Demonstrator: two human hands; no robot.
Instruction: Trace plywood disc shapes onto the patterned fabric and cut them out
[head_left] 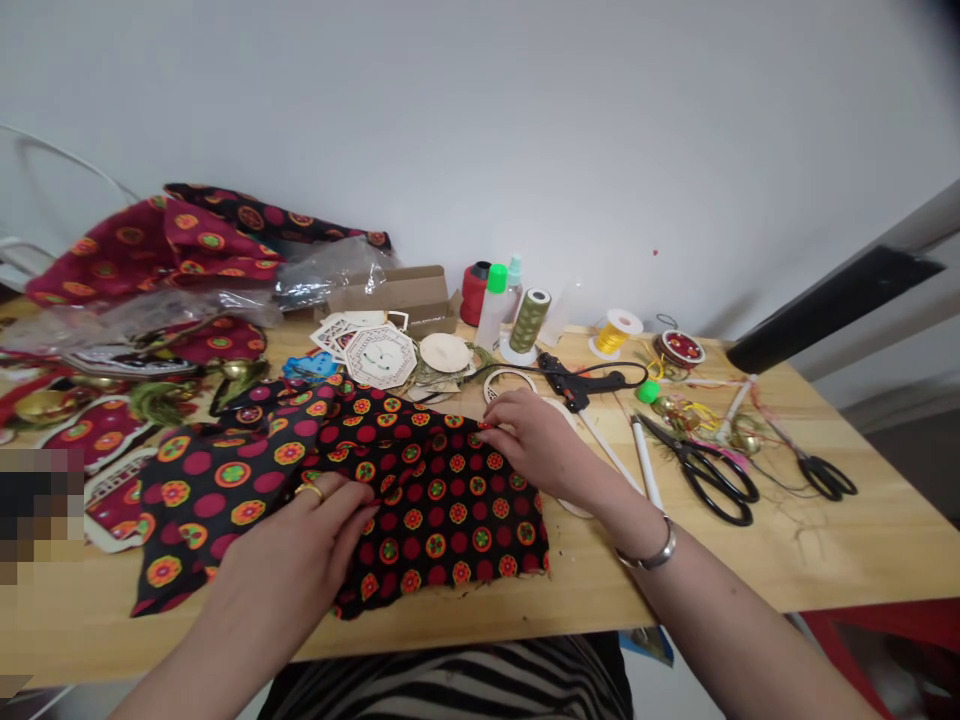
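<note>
A black fabric with maroon dots and orange-green flower motifs lies spread over the front of the wooden table, folded and creased toward the left. My left hand, a gold ring on one finger, is closed on a fold near the fabric's middle; its fingertips are partly hidden. My right hand pinches the upper right edge of the same fabric between thumb and fingers. A thin pale wooden piece shows partly from under the right wrist. Just behind that hand sits a pale wooden ring.
Black-handled scissors, a white stick and smaller scissors lie on the right. A glue gun, a green thread spool and bottles stand behind. Decorated pieces and maroon fabric crowd the left.
</note>
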